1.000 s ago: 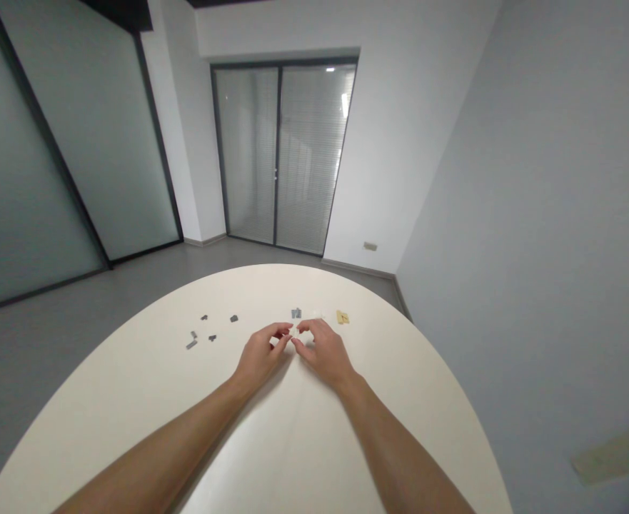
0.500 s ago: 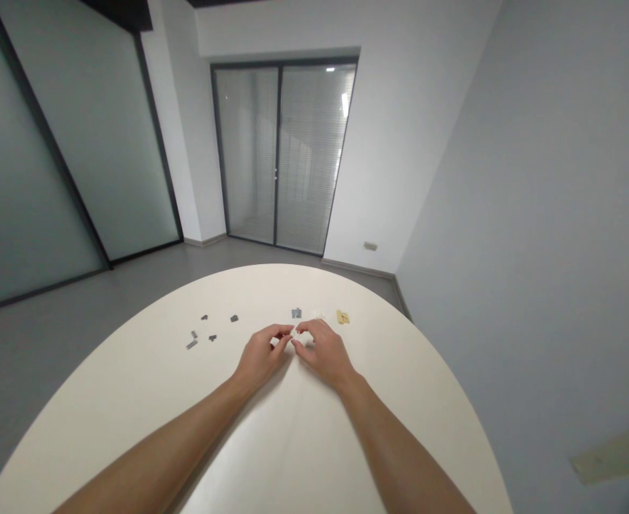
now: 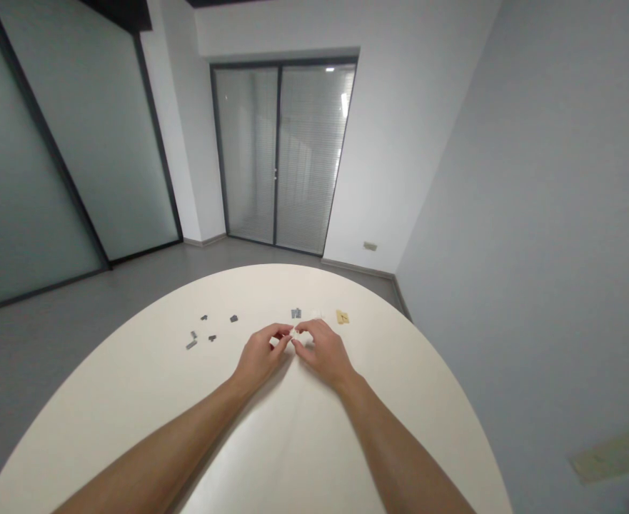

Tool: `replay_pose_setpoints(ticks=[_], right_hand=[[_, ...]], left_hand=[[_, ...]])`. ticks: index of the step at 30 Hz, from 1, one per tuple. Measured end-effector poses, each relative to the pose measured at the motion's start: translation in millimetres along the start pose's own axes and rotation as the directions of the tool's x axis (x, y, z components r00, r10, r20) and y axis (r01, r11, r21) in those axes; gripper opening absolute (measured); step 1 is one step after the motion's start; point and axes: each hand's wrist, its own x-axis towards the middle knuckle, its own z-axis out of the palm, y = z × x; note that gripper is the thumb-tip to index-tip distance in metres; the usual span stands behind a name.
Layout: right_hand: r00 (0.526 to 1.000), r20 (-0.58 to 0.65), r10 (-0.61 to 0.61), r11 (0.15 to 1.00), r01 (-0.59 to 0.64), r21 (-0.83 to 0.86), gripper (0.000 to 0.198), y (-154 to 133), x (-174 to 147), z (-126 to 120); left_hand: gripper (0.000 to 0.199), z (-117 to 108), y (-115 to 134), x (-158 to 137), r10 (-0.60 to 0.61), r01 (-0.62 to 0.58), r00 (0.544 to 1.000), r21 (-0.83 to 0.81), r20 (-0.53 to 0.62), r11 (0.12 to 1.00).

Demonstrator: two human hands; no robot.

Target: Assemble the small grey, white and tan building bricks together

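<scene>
Over the far half of the table, my left hand [image 3: 263, 353] and my right hand [image 3: 325, 351] meet fingertip to fingertip. A small white piece [image 3: 293, 333] sits between them, pinched by the fingers of both hands. Its exact kind is too small to make out. Just beyond the fingertips lie small blue-grey pieces [image 3: 295, 313]. Some white pieces [image 3: 318, 314], pale against the tabletop, lie right behind my right hand. To the right of those is a small group of yellow pieces [image 3: 343, 317].
The round white table [image 3: 271, 457] has several small grey pieces on its left: a dark one [image 3: 233, 318], another dark one [image 3: 203, 318], a third [image 3: 212, 338], and a lighter grey bar [image 3: 191, 345]. Past the far edge are walls and a glass door [image 3: 276, 157].
Both hands keep nearly the same place and hold. The white piece between the fingertips shows slightly differently; the pieces on the table lie as before.
</scene>
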Motion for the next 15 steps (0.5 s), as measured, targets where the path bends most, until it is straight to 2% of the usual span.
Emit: replay_pose_setpoints(ticks=[15], right_hand=[[1.000,0.014,0.010,1.000,-0.010,0.000,0.014,-2.0,0.7,-1.1]], left_hand=[[0.029,0.7,-3.9,0.8,0.006,-0.006,1.000,0.010,-0.015,1.000]])
